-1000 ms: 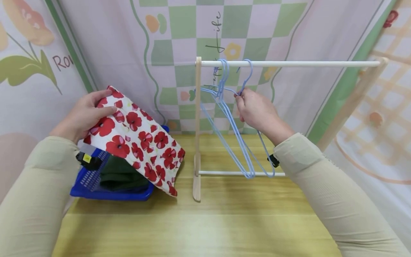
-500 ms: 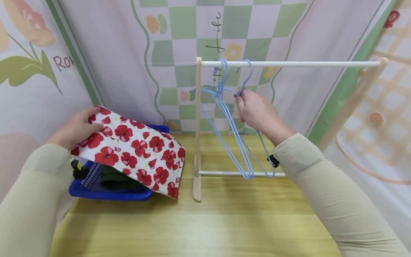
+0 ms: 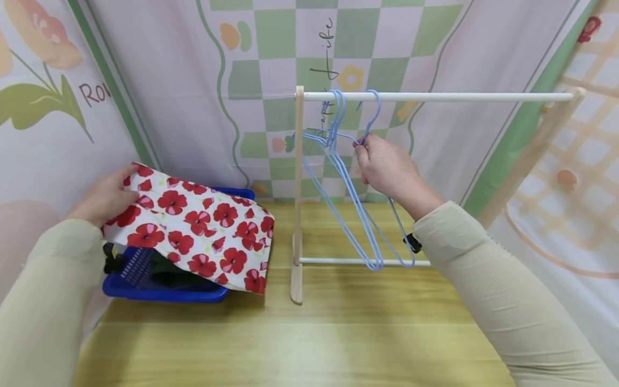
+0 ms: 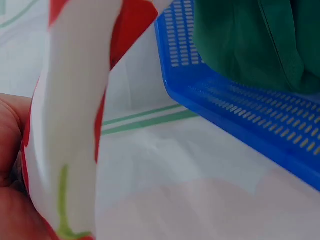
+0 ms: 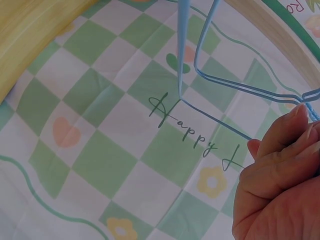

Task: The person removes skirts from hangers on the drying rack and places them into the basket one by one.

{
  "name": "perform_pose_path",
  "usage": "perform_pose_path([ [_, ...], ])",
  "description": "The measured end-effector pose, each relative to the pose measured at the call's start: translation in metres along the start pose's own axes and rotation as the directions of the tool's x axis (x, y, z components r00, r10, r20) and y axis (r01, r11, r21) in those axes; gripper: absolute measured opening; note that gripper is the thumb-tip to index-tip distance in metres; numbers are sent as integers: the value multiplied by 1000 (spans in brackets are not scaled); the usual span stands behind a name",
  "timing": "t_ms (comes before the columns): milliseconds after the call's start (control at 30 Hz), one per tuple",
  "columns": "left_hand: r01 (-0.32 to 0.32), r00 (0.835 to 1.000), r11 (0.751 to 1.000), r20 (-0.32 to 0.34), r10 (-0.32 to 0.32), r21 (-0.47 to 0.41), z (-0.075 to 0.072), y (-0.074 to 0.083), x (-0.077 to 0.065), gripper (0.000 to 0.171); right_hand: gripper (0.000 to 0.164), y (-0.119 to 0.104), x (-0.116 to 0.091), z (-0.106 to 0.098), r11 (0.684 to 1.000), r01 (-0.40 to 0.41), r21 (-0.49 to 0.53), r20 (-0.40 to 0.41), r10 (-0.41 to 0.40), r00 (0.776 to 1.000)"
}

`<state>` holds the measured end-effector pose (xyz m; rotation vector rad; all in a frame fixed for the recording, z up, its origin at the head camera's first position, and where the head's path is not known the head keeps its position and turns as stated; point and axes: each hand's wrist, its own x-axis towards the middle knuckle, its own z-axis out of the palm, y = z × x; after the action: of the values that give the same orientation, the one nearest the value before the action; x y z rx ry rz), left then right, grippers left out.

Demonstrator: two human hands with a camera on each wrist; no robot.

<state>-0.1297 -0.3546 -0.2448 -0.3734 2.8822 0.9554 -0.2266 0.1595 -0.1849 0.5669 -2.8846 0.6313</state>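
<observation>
My left hand holds a white cloth with red poppies by its left end, thumb on top. The cloth slopes over a blue plastic basket, its right end reaching past the basket's side. Inside the basket lies a dark green cloth, mostly covered in the head view. My right hand pinches a light blue hanger just below its hook, which sits over the white rail. In the right wrist view, curled fingers close around the hanger's neck.
Several more blue hangers hang close together at the rail's left end. The rack's wooden left post stands between basket and hangers on a wood-grain table. Behind hangs a printed curtain.
My left hand has moved down and to the left with the poppy cloth, which now lies lower and flatter over the basket. My right hand and the hangers stay in place.
</observation>
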Motion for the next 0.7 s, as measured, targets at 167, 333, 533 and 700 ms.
perform_pose_path([
  [167,-12,998,998,-60,16,65,-1,-6,1,81,43,0,0,0,1000,-2,2,-2,2,1000],
  [333,-3,992,988,-125,23,157,-1,-10,1,78,45,0,1,-1,1000,6,6,2,-6,1000],
  [533,-34,987,968,-143,71,247,3,-15,7,78,45,0,0,-2,1000,7,14,7,-7,1000],
  [700,-34,986,956,-144,79,290,6,-18,9,83,45,-1,1,-2,1000,10,15,15,-10,1000],
])
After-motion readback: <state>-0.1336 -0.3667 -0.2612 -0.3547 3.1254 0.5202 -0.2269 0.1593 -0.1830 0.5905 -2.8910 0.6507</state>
